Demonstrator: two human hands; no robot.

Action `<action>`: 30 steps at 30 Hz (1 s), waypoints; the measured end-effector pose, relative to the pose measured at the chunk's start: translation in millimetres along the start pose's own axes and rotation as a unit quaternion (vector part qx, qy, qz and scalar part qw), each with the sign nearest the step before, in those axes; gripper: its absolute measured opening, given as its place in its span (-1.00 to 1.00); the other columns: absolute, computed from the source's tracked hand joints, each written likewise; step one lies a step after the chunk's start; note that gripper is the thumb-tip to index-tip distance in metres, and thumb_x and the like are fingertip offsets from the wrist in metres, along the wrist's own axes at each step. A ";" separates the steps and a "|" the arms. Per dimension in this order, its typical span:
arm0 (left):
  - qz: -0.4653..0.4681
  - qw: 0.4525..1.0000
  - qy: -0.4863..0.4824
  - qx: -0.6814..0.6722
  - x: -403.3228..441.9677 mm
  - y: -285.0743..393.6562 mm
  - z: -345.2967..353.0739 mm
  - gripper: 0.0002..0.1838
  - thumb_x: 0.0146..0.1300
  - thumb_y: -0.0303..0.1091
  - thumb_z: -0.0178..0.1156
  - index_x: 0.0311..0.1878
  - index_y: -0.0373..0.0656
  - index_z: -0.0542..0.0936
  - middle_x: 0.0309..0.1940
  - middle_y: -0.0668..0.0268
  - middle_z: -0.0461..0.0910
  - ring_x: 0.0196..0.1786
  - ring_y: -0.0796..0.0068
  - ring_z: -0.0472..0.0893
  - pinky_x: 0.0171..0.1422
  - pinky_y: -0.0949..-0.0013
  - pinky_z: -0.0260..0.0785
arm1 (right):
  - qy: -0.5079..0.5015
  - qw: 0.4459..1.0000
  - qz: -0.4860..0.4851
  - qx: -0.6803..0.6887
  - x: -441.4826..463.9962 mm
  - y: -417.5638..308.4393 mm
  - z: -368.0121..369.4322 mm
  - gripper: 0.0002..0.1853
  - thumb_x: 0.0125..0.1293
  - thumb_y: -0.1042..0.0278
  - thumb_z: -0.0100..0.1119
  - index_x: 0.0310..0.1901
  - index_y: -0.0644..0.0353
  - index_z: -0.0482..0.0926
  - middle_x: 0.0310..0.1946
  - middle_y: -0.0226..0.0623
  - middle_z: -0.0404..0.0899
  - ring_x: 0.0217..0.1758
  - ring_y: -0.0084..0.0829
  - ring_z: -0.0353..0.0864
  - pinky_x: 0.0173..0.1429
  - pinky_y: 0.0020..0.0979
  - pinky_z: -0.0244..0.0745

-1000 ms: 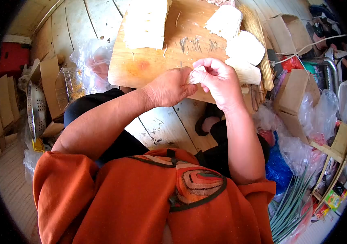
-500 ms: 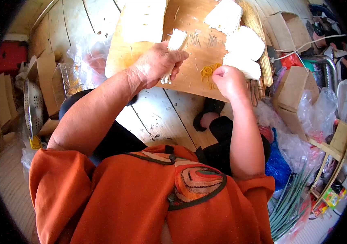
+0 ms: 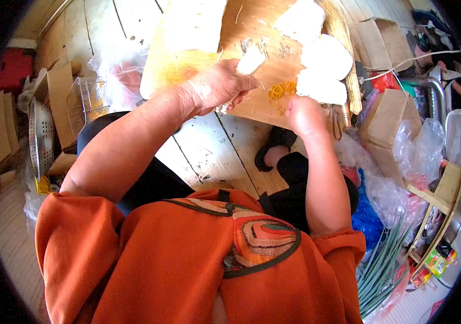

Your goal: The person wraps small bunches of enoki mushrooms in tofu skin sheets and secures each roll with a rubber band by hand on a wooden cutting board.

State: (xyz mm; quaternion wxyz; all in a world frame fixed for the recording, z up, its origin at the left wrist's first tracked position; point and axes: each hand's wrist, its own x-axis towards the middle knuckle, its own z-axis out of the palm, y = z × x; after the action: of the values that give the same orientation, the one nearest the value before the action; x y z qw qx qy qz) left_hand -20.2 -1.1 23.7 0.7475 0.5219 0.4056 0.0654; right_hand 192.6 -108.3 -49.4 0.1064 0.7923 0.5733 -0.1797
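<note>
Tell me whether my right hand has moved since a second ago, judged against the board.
Yes. Against the wooden board, the right hand has moved rightward and toward the body, from the left hand to beside the yellow rubber bands.

No readable text, label, brand, number or sign anywhere in view.
</note>
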 end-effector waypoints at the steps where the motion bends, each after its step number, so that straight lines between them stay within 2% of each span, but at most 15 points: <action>1: 0.001 1.000 0.002 0.000 -0.9 -1.0 1.0 -0.82 0.28 -0.35 0.18 -0.34 -0.23 0.42 -0.64 0.35 0.41 -0.65 0.56 0.39 -0.56 0.44 0.28 | 0.001 1.000 -0.001 0.000 -1.2 0.3 -0.7 -0.89 0.06 0.34 0.17 -0.43 0.16 0.63 -0.42 -0.08 0.63 -0.30 -0.03 0.62 -0.12 -0.12 0.52; 4: -0.020 1.000 -0.010 0.012 1.9 -8.0 3.6 -0.82 0.29 -0.32 0.18 -0.31 -0.19 0.41 -0.66 0.40 0.41 -0.67 0.60 0.39 -0.60 0.50 0.25 | 0.026 0.998 -0.059 0.015 -10.6 -3.3 -12.3 -0.87 0.06 0.35 0.19 -0.43 0.22 0.60 -0.48 -0.10 0.63 -0.41 -0.18 0.64 -0.23 -0.20 0.54; 6: -0.017 1.000 -0.021 0.002 4.7 -13.9 6.0 -0.81 0.29 -0.31 0.20 -0.30 -0.19 0.42 -0.65 0.40 0.41 -0.67 0.60 0.40 -0.60 0.49 0.25 | 0.018 0.957 -0.033 0.288 -20.3 -17.0 -35.5 -0.85 0.11 0.38 0.17 -0.40 0.30 0.59 -0.46 -0.10 0.65 -0.41 -0.17 0.66 -0.23 -0.25 0.56; 7: -0.015 0.999 -0.035 -0.006 5.8 -16.3 7.1 -0.80 0.28 -0.30 0.22 -0.29 -0.19 0.42 -0.64 0.39 0.42 -0.66 0.59 0.40 -0.60 0.49 0.26 | 0.018 0.957 -0.033 0.289 -24.4 -25.0 -44.9 -0.85 0.11 0.38 0.17 -0.40 0.30 0.59 -0.46 -0.10 0.65 -0.41 -0.17 0.66 -0.23 -0.25 0.56; 9: -0.018 0.998 -0.052 -0.041 6.4 -19.3 10.3 -0.79 0.27 -0.29 0.23 -0.27 -0.19 0.43 -0.64 0.39 0.42 -0.66 0.58 0.41 -0.59 0.49 0.26 | -0.005 0.832 -0.006 0.555 -31.1 -40.9 -59.6 -0.91 0.15 0.44 0.19 -0.39 0.27 0.54 -0.53 -0.31 0.61 -0.53 -0.47 0.61 -0.39 -0.44 0.51; 10: -0.022 0.994 -0.069 -0.076 7.0 -19.0 11.7 -0.78 0.27 -0.29 0.24 -0.26 -0.20 0.44 -0.64 0.38 0.42 -0.66 0.57 0.42 -0.59 0.48 0.27 | -0.011 0.808 -0.007 0.590 -32.1 -45.6 -62.8 -0.95 0.17 0.51 0.20 -0.37 0.23 0.52 -0.55 -0.45 0.55 -0.56 -0.66 0.54 -0.47 -0.57 0.44; 18: 0.025 0.995 -0.027 -0.092 6.8 -14.4 7.7 -0.80 0.23 -0.32 0.24 -0.24 -0.20 0.46 -0.64 0.36 0.45 -0.65 0.54 0.43 -0.57 0.46 0.27 | 0.055 0.794 -0.057 0.603 -22.6 -53.5 -45.8 -0.93 0.20 0.52 0.16 -0.27 0.26 0.58 -0.52 -0.37 0.58 -0.50 -0.64 0.56 -0.43 -0.55 0.47; 20: 0.042 0.995 -0.025 -0.084 6.2 -11.6 7.3 -0.81 0.23 -0.32 0.23 -0.25 -0.20 0.46 -0.64 0.37 0.45 -0.65 0.55 0.43 -0.57 0.46 0.26 | 0.166 0.904 -0.152 0.363 -21.5 -47.8 -44.4 -0.88 0.23 0.50 0.11 -0.22 0.24 0.61 -0.46 -0.35 0.60 -0.45 -0.60 0.59 -0.41 -0.55 0.48; 21: 0.043 0.997 -0.001 -0.063 6.4 -10.0 7.2 -0.82 0.25 -0.31 0.22 -0.24 -0.19 0.46 -0.64 0.37 0.44 -0.66 0.56 0.42 -0.57 0.47 0.26 | 0.167 0.904 -0.153 0.364 -21.3 -46.0 -45.8 -0.88 0.23 0.50 0.11 -0.22 0.24 0.61 -0.46 -0.35 0.60 -0.45 -0.60 0.59 -0.41 -0.55 0.48; 22: 0.044 0.998 0.022 -0.041 6.6 -8.7 6.5 -0.82 0.26 -0.31 0.21 -0.24 -0.19 0.46 -0.65 0.38 0.44 -0.66 0.57 0.41 -0.57 0.47 0.25 | 0.097 0.842 -0.099 0.521 -21.4 -44.7 -48.6 -0.88 0.23 0.49 0.10 -0.24 0.24 0.61 -0.42 -0.32 0.61 -0.45 -0.55 0.60 -0.41 -0.54 0.49; 23: 0.044 0.998 0.023 -0.039 8.3 -9.1 4.2 -0.82 0.26 -0.31 0.21 -0.24 -0.19 0.46 -0.65 0.38 0.44 -0.66 0.57 0.41 -0.57 0.47 0.25 | 0.023 0.750 -0.043 0.659 -21.6 -43.3 -52.2 -0.88 0.23 0.48 0.08 -0.26 0.23 0.61 -0.39 -0.29 0.62 -0.46 -0.50 0.61 -0.41 -0.53 0.50; 24: 0.034 0.999 0.024 -0.020 10.2 -9.2 1.6 -0.83 0.27 -0.31 0.20 -0.24 -0.18 0.46 -0.65 0.39 0.44 -0.67 0.59 0.40 -0.58 0.48 0.24 | 0.018 0.662 -0.038 0.748 -24.1 -41.3 -58.3 -0.85 0.24 0.45 0.04 -0.25 0.26 0.59 -0.34 -0.22 0.62 -0.45 -0.43 0.64 -0.45 -0.53 0.52; 25: 0.023 0.999 0.025 -0.001 11.5 -9.0 -0.2 -0.84 0.27 -0.31 0.19 -0.24 -0.18 0.47 -0.65 0.40 0.44 -0.67 0.60 0.39 -0.58 0.49 0.23 | 0.018 0.662 -0.040 0.748 -25.0 -39.7 -61.2 -0.85 0.24 0.45 0.04 -0.25 0.26 0.59 -0.34 -0.22 0.62 -0.45 -0.43 0.64 -0.45 -0.53 0.52; 27: 0.012 1.000 0.021 0.016 9.1 -6.2 1.6 -0.83 0.26 -0.33 0.19 -0.26 -0.21 0.46 -0.64 0.38 0.44 -0.64 0.59 0.41 -0.55 0.47 0.26 | -0.147 0.496 -0.098 0.850 -27.9 -37.1 -63.8 -0.81 0.26 0.42 -0.03 -0.24 0.31 0.56 -0.34 -0.18 0.63 -0.45 -0.41 0.65 -0.51 -0.53 0.52; 30: 0.005 1.000 0.021 0.014 7.0 -9.8 8.5 -0.80 0.28 -0.28 0.20 -0.26 -0.21 0.46 -0.64 0.38 0.44 -0.64 0.60 0.41 -0.56 0.47 0.24 | -0.208 0.567 -0.066 0.794 -33.4 -46.6 -59.5 -0.72 0.30 0.40 -0.05 -0.06 0.30 0.57 -0.46 -0.26 0.62 -0.58 -0.49 0.61 -0.60 -0.57 0.45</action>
State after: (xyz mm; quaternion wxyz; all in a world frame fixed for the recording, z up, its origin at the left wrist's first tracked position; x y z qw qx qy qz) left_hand -12.9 -8.1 12.9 0.7310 0.5326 0.4200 0.0744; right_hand 148.9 -100.1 20.3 -0.4613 0.4588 0.2125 -0.7291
